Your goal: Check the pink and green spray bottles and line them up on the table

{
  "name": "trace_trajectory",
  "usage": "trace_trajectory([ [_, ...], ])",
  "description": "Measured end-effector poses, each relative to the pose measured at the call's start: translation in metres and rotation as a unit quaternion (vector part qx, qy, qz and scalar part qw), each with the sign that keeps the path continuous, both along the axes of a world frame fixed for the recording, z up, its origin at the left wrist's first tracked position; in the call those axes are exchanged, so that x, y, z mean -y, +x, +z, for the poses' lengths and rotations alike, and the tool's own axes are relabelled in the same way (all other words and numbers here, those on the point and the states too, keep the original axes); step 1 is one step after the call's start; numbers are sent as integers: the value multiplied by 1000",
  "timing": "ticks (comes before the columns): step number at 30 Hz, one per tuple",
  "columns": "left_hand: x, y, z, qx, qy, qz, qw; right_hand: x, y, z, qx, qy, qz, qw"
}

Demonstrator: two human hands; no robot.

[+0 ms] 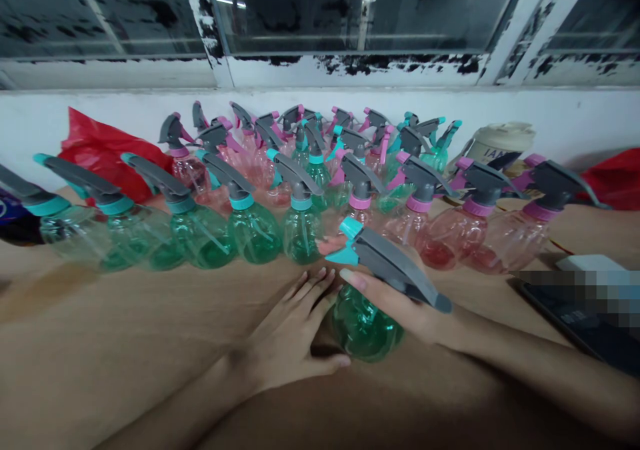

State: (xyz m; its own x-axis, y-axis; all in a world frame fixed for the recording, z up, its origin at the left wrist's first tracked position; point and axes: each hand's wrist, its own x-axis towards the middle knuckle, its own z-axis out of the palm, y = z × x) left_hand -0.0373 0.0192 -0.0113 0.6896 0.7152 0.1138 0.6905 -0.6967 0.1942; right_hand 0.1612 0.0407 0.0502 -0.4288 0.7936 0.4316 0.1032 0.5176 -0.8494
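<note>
My right hand [400, 297] is wrapped round the neck of a green spray bottle [367, 327], just under its grey and turquoise trigger head. The bottle is close to me, with its nozzle pointing left. Flat on the table beside it lies my left hand [295, 333], fingers stretched out and thumb near the bottle's base; whether it touches the bottle I cannot tell. Beyond my hands stands a row of spray bottles: green ones [255, 233] with turquoise collars on the left, pink ones [453, 233] with pink collars on the right.
More pink and green spray bottles crowd behind the row, against the white wall. A red plastic bag [107, 147] is at back left, another red bag [617, 177] at far right. A pale tub [503, 138] stands back right. A dark phone [555, 313] lies at the right.
</note>
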Motion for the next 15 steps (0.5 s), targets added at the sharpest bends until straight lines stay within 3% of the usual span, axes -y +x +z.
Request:
trace_trajectory([
  [7,0,0,0,-1,3,-1,1000,-1,1,0,10,42,-18,999],
  [15,1,1,1,-11,9,3,1000,-1,1,2,-10,-1,0,1000],
])
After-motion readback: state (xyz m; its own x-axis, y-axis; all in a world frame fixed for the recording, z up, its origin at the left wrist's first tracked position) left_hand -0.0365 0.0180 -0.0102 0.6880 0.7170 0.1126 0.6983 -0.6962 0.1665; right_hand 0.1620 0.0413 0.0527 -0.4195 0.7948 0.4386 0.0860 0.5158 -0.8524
